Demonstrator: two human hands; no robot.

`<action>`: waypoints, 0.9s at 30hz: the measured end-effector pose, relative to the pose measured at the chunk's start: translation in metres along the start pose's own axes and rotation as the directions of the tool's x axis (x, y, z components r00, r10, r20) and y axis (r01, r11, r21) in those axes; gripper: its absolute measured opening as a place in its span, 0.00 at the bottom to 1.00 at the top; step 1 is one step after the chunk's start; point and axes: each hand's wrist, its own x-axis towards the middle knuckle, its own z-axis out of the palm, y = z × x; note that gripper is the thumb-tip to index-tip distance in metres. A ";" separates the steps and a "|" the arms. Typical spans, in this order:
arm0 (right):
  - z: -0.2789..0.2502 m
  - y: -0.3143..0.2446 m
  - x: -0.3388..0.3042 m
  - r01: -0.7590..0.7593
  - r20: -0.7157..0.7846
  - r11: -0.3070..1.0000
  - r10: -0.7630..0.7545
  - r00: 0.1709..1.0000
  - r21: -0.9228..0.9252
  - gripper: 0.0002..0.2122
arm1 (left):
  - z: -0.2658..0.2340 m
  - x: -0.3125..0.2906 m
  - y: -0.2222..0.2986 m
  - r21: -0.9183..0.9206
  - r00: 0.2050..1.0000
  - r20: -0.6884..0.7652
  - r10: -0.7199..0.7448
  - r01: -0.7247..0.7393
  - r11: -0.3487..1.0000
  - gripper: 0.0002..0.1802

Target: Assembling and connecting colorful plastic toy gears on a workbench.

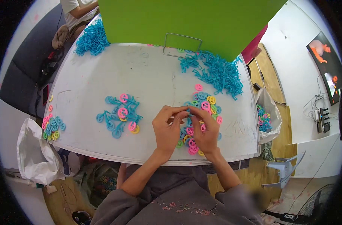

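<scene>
My left hand [168,125] and my right hand [206,132] meet over the white table, fingertips pinched together. Between them shows a small blue plastic piece [188,111], mostly covered by the fingers. Under and around my right hand lies a pile of little plastic wheels [205,105] in pink, blue, yellow and green. Left of my hands is a cluster of blue plastic pieces with wheels attached [123,112], resembling small toy bikes.
Loose blue plastic parts are heaped at the far right [220,73] and far left [92,39]. A green panel [186,22] with a wire handle [183,34] stands across the back. White sacks hang at the left [38,153] and right [274,112]. Another person [79,11] sits far left.
</scene>
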 end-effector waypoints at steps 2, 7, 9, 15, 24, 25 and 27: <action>0.004 0.004 -0.006 -0.030 -0.047 0.998 0.033 0.998 0.056 0.12 | 0.003 -0.001 0.000 -0.004 0.999 -0.029 -0.027 0.027 1.000 0.04; 0.007 0.002 -0.011 -0.136 -0.070 0.982 0.146 0.987 0.127 0.12 | 0.006 -0.001 0.001 -0.033 0.999 -0.027 -0.030 0.029 0.999 0.01; 0.004 0.002 -0.012 -0.156 -0.049 0.976 0.165 0.985 0.150 0.13 | 0.004 0.001 0.003 0.049 1.000 -0.001 0.026 -0.026 0.998 0.01; -0.010 0.005 -0.003 -0.290 -0.057 0.907 0.321 0.945 0.305 0.16 | -0.008 0.019 0.006 0.230 0.983 0.184 0.016 -0.059 0.971 0.05; -0.021 0.019 -0.002 -0.376 -0.004 0.826 0.417 0.909 0.420 0.14 | -0.010 0.019 -0.032 0.804 0.959 0.284 -0.011 -0.232 0.548 0.14; -0.021 0.021 -0.004 -0.347 0.022 0.866 0.364 0.931 0.359 0.14 | -0.010 0.018 -0.032 0.805 0.957 0.289 0.002 -0.244 0.541 0.13; -0.020 0.025 -0.006 -0.345 0.031 0.888 0.353 0.935 0.305 0.12 | -0.021 0.021 -0.036 0.723 0.964 0.264 -0.040 -0.170 0.670 0.11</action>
